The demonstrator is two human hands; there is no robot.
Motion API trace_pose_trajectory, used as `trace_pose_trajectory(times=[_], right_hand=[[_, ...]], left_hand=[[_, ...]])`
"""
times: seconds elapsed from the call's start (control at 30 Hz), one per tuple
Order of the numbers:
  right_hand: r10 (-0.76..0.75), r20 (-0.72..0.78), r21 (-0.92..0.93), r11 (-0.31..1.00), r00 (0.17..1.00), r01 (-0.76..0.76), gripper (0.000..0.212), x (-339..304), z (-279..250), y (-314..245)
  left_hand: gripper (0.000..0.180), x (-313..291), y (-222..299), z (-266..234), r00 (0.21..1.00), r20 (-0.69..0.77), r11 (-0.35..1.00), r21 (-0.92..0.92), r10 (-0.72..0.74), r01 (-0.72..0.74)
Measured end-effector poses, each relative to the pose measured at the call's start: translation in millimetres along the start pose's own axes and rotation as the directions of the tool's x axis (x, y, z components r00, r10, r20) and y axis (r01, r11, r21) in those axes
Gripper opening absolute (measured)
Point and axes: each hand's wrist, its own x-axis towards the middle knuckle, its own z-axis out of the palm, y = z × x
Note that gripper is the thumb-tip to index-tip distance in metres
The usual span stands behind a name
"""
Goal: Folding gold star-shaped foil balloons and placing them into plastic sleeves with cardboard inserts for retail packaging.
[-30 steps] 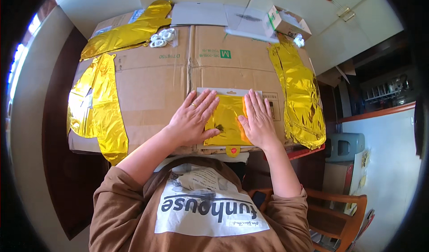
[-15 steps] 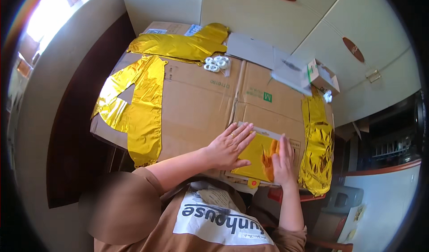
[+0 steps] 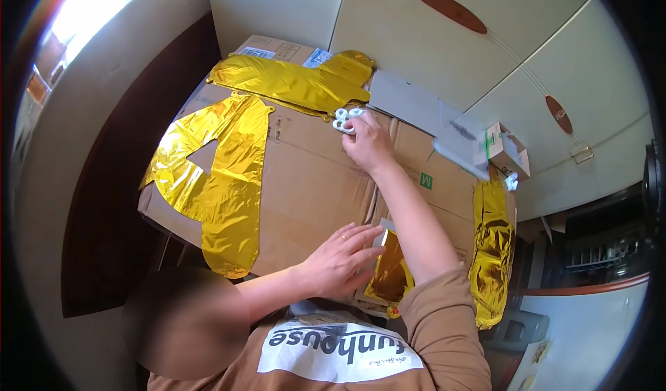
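Note:
My right hand [image 3: 369, 141] reaches far across the cardboard, its fingers closed on a cluster of small white ring-shaped rolls [image 3: 340, 123]. Those fingers hide part of the cluster. Near the front edge, my left hand [image 3: 340, 258] is open, fingers stretched out and holding nothing. Just right of it lies a flat packet [image 3: 390, 270] with a shiny gold face, partly covered by my right arm. A gold foil balloon shaped like an A [image 3: 232, 183] lies flat at the left. Behind it, another flat gold foil balloon [image 3: 291, 79] lies along the far edge.
Everything lies on a large brown cardboard box [image 3: 316, 183]. A third gold foil balloon [image 3: 492, 252] hangs over its right edge. White sheets [image 3: 406, 100] and a small open carton [image 3: 504, 148] stand at the back right, before pale cabinet doors [image 3: 409, 51].
My right hand has left the gold packet and moved far forward to the white rolls. My left hand has come off the packet and drawn back left. The view has shifted slightly.

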Motion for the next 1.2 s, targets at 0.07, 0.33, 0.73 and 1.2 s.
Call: trace_pose_trajectory(times=[0.07, 0.33, 0.73, 1.2], right_hand=[[-0.009, 0.047, -0.067, 0.998, 0.999, 0.012, 0.01, 5, 14, 12], [0.169, -0.157, 0.346, 0.932, 0.973, -0.106, 0.007, -8, -27, 7], [0.552, 0.281, 0.328, 0.713, 0.785, -0.619, 0.01, -259, -262, -40], [0.347, 0.298, 0.067, 0.922, 0.889, -0.382, 0.01, -296, -232, -30]], left_hand=[[0.05, -3, -1, -1, 1.0, 0.0, 1.0, -0.02, 0.004, -0.004], [0.049, -4, 0, -8, 0.999, -0.028, 0.999, -0.042, 0.025, -0.026], [0.039, -9, 5, -21, 0.984, 0.089, 0.973, 0.162, 0.152, -0.165], [0.053, 22, 43, 37, 0.789, 0.577, 0.815, 0.342, 0.212, -0.469]])
